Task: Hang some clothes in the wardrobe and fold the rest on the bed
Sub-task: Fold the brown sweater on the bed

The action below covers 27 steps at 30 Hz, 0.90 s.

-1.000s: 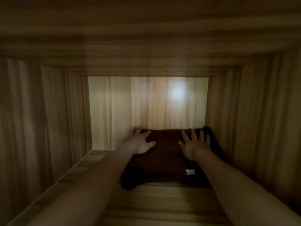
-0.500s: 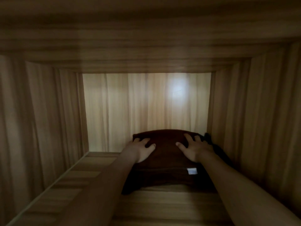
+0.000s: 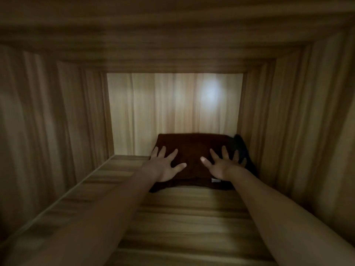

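Inside a dim wooden wardrobe compartment (image 3: 57,121), seen from the head view. Both bare forearms stretched forward and slightly upward over the wooden shelf (image 3: 182,217), converging toward the back. Left hand (image 3: 165,166) palm down, fingers spread wide and flat, thumb angled out to the right, resting on the left part of a folded dark brown garment (image 3: 192,148); outer fingers reaching just past the garment's left edge. Right hand (image 3: 222,166) likewise palm down and splayed wide, thumb pointing left toward the other thumb, laid on the right part of the same garment. Neither hand closed around anything: both flat and open, pressing or resting on the cloth, nothing gripped. Thumbs near each other but apart, a strip of brown fabric between them. Garment lying at the rear of the shelf, against or just before the pale back panel (image 3: 163,112), nearer the right wall than the left. Small white label (image 3: 216,180) at its front edge, just below the right wrist. A second, darker piece of cloth (image 3: 241,148) beside the garment on the right, tucked toward the right wall, partly under the right hand's outer fingers; too dark to tell what. Bright light patch (image 3: 210,94) on the back panel above the right hand.
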Each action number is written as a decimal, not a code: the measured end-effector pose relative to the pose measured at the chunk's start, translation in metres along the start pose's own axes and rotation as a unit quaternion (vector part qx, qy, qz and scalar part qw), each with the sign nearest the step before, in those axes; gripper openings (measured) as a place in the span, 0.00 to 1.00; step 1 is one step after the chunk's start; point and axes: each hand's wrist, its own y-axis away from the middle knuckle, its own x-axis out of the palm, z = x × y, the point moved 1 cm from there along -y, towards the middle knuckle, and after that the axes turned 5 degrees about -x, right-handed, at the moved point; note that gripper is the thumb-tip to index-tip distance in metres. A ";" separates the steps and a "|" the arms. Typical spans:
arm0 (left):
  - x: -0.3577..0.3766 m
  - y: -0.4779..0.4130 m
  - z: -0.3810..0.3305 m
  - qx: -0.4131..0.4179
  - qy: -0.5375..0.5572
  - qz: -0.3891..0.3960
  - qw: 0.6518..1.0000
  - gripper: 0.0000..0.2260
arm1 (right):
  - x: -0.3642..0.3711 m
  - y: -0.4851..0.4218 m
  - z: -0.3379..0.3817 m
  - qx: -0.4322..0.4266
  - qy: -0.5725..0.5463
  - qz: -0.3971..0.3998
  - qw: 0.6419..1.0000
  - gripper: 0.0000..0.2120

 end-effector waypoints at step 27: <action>-0.009 0.035 0.012 0.058 0.014 0.042 0.997 0.41 | 0.020 0.059 -0.005 -0.009 -0.056 0.043 0.997 0.45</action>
